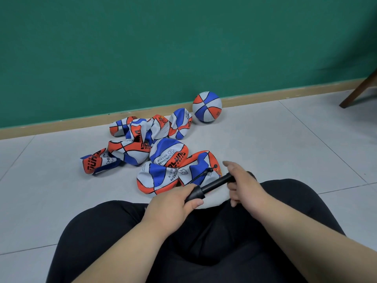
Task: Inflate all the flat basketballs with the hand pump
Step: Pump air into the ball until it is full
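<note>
Green wall (183,48), wooden skirting (265,95), grey tiled floor (285,150), chair leg (357,91) right.

Hand pump (212,185): handle end enclosed by the right hand (241,183), near barrel end covered by the left hand (173,203). Nearest flat basketball (195,166): lower edge hidden behind pump and hands. Chair leg (359,88): cut by the right edge. Small ball print: illegible.

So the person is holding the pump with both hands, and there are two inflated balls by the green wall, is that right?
Not quite. The head view shows only one inflated ball by the green wall; the rest are flat balls in a pile. The pump is indeed held by both the left hand and the right hand.
</note>
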